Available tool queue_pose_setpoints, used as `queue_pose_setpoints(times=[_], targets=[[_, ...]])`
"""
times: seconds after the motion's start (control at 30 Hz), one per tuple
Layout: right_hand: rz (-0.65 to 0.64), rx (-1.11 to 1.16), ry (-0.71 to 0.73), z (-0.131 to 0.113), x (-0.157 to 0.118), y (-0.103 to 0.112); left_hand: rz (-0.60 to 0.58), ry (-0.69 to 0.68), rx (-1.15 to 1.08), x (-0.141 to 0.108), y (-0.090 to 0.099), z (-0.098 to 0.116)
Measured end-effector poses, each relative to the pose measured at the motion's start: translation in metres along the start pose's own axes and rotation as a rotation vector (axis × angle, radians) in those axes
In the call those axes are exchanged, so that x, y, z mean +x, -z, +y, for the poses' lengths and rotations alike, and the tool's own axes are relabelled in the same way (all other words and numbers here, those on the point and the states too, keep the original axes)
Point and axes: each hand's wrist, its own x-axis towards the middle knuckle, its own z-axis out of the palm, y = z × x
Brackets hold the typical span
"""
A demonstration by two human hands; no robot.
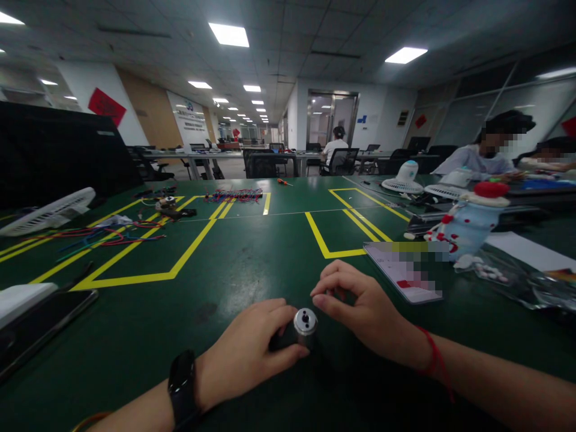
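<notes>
A small silver cylindrical motor (pixel 305 323) stands upright on the green tabletop, its round metal end face up with dark holes in it. The thumb and forefinger of my left hand (pixel 245 348) close around its side. A dark watch band is on that wrist. Just right of the motor and slightly above it is my right hand (pixel 360 300), with its fingers curled and the thumb tip meeting the fingertips. Whether anything small sits in that pinch is hidden. A red string circles the right wrist.
A phone-like flat panel (pixel 405 279) lies beyond my right hand, near a light-blue snowman-like container (pixel 472 222). Loose coloured wires (pixel 121 234), a white fan (pixel 49 213) and a dark phone (pixel 40 330) are on the left. A screwdriver (pixel 284 182) lies far back. Another person (pixel 481 150) sits at right.
</notes>
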Motion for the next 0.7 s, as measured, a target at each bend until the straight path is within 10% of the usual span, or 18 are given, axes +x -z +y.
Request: queue_pose_setpoints(times=[0.33, 0.6, 0.7], targets=[[-0.423, -0.19, -0.009, 0.026, -0.01, 0.015, -0.019, 0.024, -0.002, -0.001, 0.001, -0.001], [0.031, -0.146, -0.185, 0.049, 0.003, 0.033, -0.019, 0.019, -0.034, 0.0, 0.003, -0.001], [0.015, -0.272, -0.248, 0.066, 0.007, 0.039, -0.023, 0.02, -0.033, 0.0, 0.003, -0.001]])
